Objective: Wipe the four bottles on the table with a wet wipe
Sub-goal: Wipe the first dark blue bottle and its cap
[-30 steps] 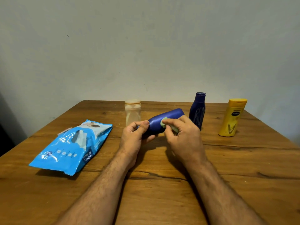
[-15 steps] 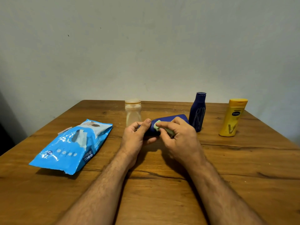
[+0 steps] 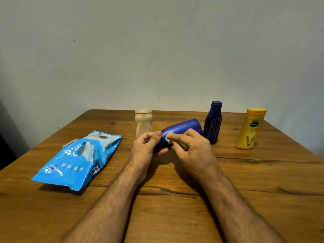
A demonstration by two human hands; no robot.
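A blue bottle [image 3: 182, 128] lies tilted above the table, its wide base pointing up and right. My left hand [image 3: 146, 148] grips its lower, narrow end. My right hand [image 3: 191, 148] pinches a pale green wet wipe [image 3: 169, 137] and presses it on the bottle's side near my left thumb. A translucent bottle with an orange-ringed cap [image 3: 143, 122] stands behind my left hand. A dark blue bottle [image 3: 213, 122] stands upright just right of the held one. A yellow bottle [image 3: 250, 128] stands at the far right.
A blue wet-wipe pack [image 3: 77, 160] lies on the left of the wooden table [image 3: 263, 181], its flap open. A plain wall rises behind the table's far edge. The table's right edge runs close past the yellow bottle.
My right hand has slid the wipe down the bottle toward my left thumb, and the bottle has shifted a little in my left hand's grip.
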